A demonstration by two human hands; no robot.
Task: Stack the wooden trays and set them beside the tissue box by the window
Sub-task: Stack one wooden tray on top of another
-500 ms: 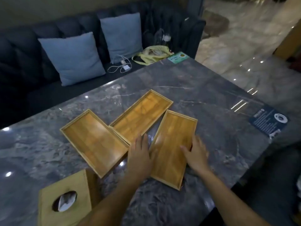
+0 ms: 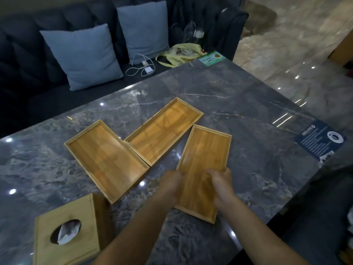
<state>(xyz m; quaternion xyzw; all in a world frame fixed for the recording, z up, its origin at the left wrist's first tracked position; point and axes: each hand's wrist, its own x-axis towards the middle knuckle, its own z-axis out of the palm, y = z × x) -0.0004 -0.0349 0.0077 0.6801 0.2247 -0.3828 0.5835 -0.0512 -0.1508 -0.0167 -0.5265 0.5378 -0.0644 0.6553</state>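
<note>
Three shallow wooden trays lie on the grey marble table (image 2: 248, 104). The right tray (image 2: 205, 153) is gripped on both long sides: my left hand (image 2: 170, 183) on its left edge, my right hand (image 2: 222, 183) on its right edge. Its near end looks slightly raised off the table. The middle tray (image 2: 164, 131) lies diagonally just beyond, its corner touching the left tray (image 2: 105, 157). A wooden tissue box (image 2: 65, 234) with a tissue in its round hole stands at the near left.
A dark sofa with two blue cushions (image 2: 82, 54) runs along the far side. A charger and cable (image 2: 145, 67) and a yellow bag (image 2: 181, 54) lie on its seat. A green card (image 2: 212, 58) and a blue placard (image 2: 319, 140) rest on the table.
Both hands have slid back towards me along the right tray and closed on its side edges; before they lay flat with fingers spread. The tray has shifted slightly.
</note>
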